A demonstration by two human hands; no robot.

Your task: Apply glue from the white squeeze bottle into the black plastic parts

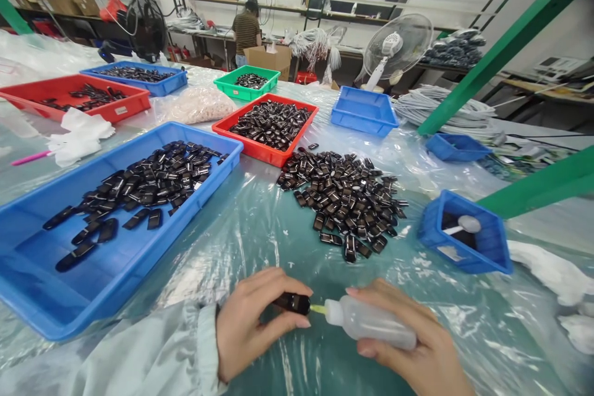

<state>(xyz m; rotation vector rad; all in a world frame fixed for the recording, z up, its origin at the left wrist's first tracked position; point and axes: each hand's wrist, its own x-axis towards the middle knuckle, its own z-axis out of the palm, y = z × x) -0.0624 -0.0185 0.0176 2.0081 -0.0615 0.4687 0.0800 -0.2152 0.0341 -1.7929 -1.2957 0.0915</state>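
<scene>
**Small black part held to a squeeze bottle's tip, bottom centre of the frame**

The small glossy black plastic part (291,303) sits at the bottom centre, pinched between thumb and fingers of the left hand (250,322); its right end touches the yellow nozzle of the translucent soft plastic squeeze bottle (371,322), which the right hand (417,352) wraps with fingers closed round its body; both hover over the clear plastic sheet covering the green table (260,229); just above lies a loose heap of black parts (343,198); at left, a large blue plastic tray (46,303) holds more; a red plastic tray (250,145) sits above centre; a small blue bin (487,253) stands at right; a person (245,31) stands in the upper background.
</scene>
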